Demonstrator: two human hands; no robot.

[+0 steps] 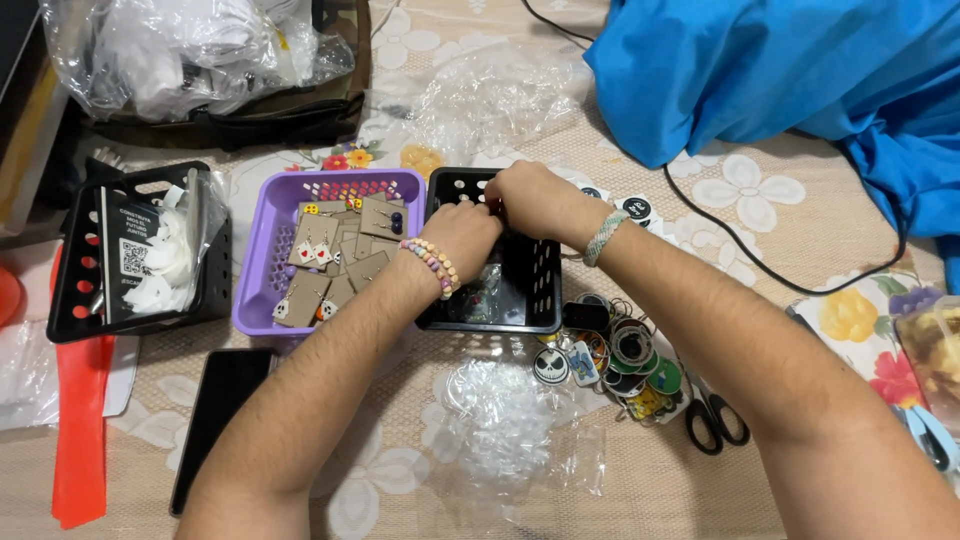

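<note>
Both my hands are together over the black plastic basket [545,290] in the middle of the table. My left hand [463,232], with a beaded bracelet on the wrist, is curled with its fingers closed. My right hand [536,198], with a woven band on the wrist, meets it fingertip to fingertip. Something small seems pinched between them, but it is hidden by the fingers. Small dark items in clear wrap lie inside the basket under my hands. A purple basket [262,250] to the left holds several brown cards with earrings [335,255].
A second black basket [70,260] with white pieces stands far left. A pile of round keychains [620,355] and black scissors [715,415] lie to the right. A dark phone [220,410], crumpled clear bags [505,420], blue cloth [790,70] and a black cable [740,245] surround them.
</note>
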